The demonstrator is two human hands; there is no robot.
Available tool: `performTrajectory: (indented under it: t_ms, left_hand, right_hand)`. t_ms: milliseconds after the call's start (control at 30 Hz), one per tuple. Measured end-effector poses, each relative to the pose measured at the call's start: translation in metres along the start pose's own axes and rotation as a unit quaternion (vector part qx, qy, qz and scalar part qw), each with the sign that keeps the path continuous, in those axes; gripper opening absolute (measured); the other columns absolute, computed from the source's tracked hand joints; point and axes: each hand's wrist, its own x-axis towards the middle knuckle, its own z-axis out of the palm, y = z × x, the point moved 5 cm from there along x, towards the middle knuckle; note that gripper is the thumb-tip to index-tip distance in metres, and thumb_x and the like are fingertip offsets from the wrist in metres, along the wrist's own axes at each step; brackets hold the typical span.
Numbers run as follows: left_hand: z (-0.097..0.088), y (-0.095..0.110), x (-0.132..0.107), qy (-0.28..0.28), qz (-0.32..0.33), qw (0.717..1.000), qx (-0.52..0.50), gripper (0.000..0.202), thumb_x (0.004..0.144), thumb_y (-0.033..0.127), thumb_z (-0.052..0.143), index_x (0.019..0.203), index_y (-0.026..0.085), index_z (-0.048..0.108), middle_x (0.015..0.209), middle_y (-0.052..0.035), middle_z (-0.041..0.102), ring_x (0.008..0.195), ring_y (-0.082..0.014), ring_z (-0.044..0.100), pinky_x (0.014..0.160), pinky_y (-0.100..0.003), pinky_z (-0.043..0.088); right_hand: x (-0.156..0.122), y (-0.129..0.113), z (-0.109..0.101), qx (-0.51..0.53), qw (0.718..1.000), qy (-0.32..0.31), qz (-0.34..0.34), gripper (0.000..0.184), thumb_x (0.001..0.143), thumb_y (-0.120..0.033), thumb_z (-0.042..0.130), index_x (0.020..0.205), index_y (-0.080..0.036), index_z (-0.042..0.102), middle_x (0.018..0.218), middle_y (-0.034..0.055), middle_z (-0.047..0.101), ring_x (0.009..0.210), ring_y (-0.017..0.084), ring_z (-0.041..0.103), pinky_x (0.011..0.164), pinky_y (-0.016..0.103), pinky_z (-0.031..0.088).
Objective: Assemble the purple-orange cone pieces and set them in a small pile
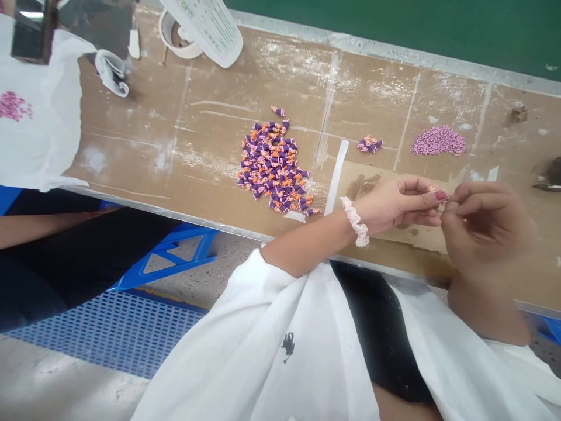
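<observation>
My left hand (397, 202), with a pink frilly band at the wrist, pinches a tiny orange-pink piece (432, 188) between thumb and forefinger. My right hand (482, 225) meets it fingertip to fingertip, fingers curled on the same piece. Both hover over a cardboard sheet (377, 175) at the near edge of the brown worktable (197, 128). To the left lies a big heap of small purple-and-orange pieces (274, 166). A small cluster of the same pieces (369, 144) sits just beyond my left hand. A pile of tiny pink pieces (438, 141) lies farther right.
Another person's arm and dark clothing (65, 245) are at the left, by a blue plastic stool (175, 257). A white bag (39, 111) with pink pieces, a tape roll (175, 38) and a white fan (208, 26) stand at the far left. A metal tool (547, 187) lies at right.
</observation>
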Motion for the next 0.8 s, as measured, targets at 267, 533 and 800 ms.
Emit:
performTrajectory:
  t_ms: [267, 533, 800]
  left_hand:
    - [0.0003, -0.0033, 0.0013, -0.001, -0.025, 1.000, -0.017, 0.018, 0.081, 0.022, 0.068, 0.079, 0.012, 0.054, 0.065, 0.0052, 0.060, 0.061, -0.0016, 0.060, 0.068, -0.019, 0.050]
    - [0.0009, -0.0027, 0.0014, -0.006, -0.005, 1.000, -0.014, 0.038, 0.064, 0.036, 0.081, 0.077, 0.012, 0.054, 0.066, 0.0050, 0.060, 0.062, -0.0031, 0.058, 0.068, -0.022, 0.049]
    - [-0.0013, -0.0010, 0.0013, 0.011, 0.003, 1.000, 0.015, 0.041, 0.060, 0.034, 0.085, 0.077, 0.013, 0.053, 0.064, 0.0060, 0.059, 0.060, -0.0028, 0.057, 0.066, -0.022, 0.050]
  right_hand:
    - [-0.0004, -0.0026, -0.0013, -0.032, 0.999, -0.012, -0.012, 0.024, 0.066, -0.004, 0.065, 0.074, -0.022, 0.052, 0.077, -0.0006, 0.060, 0.070, 0.014, 0.060, 0.055, 0.028, 0.044]
    - [-0.0016, -0.0028, -0.0034, -0.043, 0.999, -0.016, -0.013, 0.024, 0.064, -0.004, 0.066, 0.072, -0.022, 0.052, 0.079, 0.0003, 0.062, 0.068, 0.014, 0.059, 0.055, 0.028, 0.045]
    - [0.0010, -0.0070, -0.0026, -0.076, 0.996, -0.028, -0.029, 0.024, 0.065, -0.004, 0.066, 0.072, -0.023, 0.053, 0.077, -0.0012, 0.063, 0.063, 0.013, 0.058, 0.051, 0.028, 0.043]
